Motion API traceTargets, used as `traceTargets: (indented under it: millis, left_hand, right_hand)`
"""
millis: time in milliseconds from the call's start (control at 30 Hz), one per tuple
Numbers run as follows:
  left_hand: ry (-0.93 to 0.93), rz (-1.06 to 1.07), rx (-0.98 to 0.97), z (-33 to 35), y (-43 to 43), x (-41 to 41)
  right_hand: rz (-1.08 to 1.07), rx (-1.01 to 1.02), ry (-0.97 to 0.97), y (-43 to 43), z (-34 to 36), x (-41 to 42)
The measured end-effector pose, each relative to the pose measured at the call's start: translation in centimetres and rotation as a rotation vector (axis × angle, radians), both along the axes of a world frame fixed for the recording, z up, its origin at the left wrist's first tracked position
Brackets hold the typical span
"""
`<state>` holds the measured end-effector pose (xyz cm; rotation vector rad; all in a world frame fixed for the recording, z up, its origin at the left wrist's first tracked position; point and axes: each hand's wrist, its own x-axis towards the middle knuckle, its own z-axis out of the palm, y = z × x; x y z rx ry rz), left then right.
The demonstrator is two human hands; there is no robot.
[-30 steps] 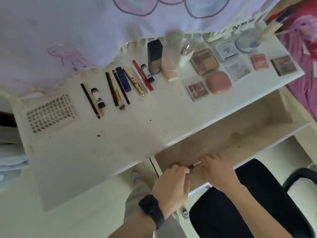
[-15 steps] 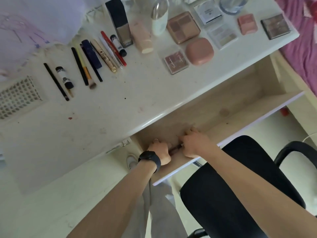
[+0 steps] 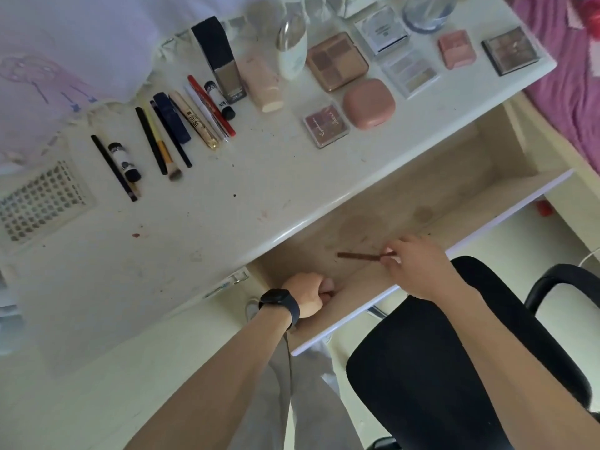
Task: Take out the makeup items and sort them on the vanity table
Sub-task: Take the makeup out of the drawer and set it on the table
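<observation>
wrist: black smartwatch, black band | forearms: bare | legs: light grey trousers

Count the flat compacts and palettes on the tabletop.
7. Back row, left to right: brown quad, white case, clear palette, pink case, dark palette. In front: rose palette, rounded pink compact. None seems hidden.

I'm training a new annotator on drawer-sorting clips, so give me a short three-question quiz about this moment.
1. True or false: the right hand pinches a thin brown pencil over the open drawer.
2. Where on the vanity table is the dark square palette? A) left end B) right end C) middle of the front edge
3. What is strapped on the left wrist?
Key: 1 true; 2 B; 3 a black watch.
</observation>
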<state>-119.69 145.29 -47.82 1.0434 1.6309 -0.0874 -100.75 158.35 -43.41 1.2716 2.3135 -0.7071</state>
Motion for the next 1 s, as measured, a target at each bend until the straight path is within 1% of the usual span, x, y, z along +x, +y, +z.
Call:
traceTargets:
  millis: [67,100,167,200,267,333,400,467,600,667,733,800,867,933,1000]
  left_hand:
    - [-0.074,0.117,0.071,0.6,-0.3,0.1]
    - [-0.130,0.190,0.106,1.1,-0.3,0.0]
    - [-0.296,0.360,0.140,3.4,0.1,-0.3]
    - [-0.398,0.461,0.125,4.9,0.4,-0.6]
    - [-0.571,0.627,0.098,7.4,0.9,-1.5]
    - [-0.666,0.760,0.095,10.0,1.3,-2.8]
    - [-0.665,0.861,0.148,12.2,1.4,-4.6]
    - [-0.597,0.946,0.215,13.7,1.3,-7.0]
    - [-0.362,1.088,0.362,15.1,-0.1,-13.8]
    - [-0.209,1.166,0.405,15.2,-1.1,-17.9]
    - [-0.008,1.205,0.436,14.9,-2.4,-22.4]
    - [0.216,1.163,0.437,14.3,-3.4,-26.4]
    - [0.397,1.053,0.389,14.1,-3.8,-29.1]
    - [0.511,0.933,0.338,13.7,-3.4,-30.7]
    - [0.582,0.855,0.293,13.8,-2.6,-31.8]
  right_hand:
    - [-0.195,-0.049,0.202,-0.8,1.1,1.0]
    - [-0.323,-0.122,0.282,-1.2,1.9,1.3]
    - [-0.587,-0.304,0.408,-1.9,3.9,1.6]
    - [-0.706,-0.399,0.481,-2.3,4.7,1.6]
    - [-0.887,-0.545,0.597,-3.1,5.8,1.5]
    - [-0.956,-0.621,0.673,-3.7,6.7,0.6]
    - [-0.931,-0.634,0.710,-4.3,7.4,-1.0]
    - [-0.885,-0.624,0.738,-4.7,8.1,-3.1]
    - [-0.826,-0.593,0.751,-5.6,9.0,-9.1]
    - [-0.723,-0.545,0.700,-6.2,9.0,-12.6]
    - [-0.600,-0.461,0.648,-6.6,8.9,-16.3]
    - [-0.497,-0.374,0.621,-6.8,8.9,-20.2]
    - [-0.372,-0.284,0.580,-7.1,8.9,-24.2]
    - [-0.256,-0.192,0.538,-7.1,8.9,-27.8]
    - [-0.146,-0.091,0.504,-7.0,8.9,-31.2]
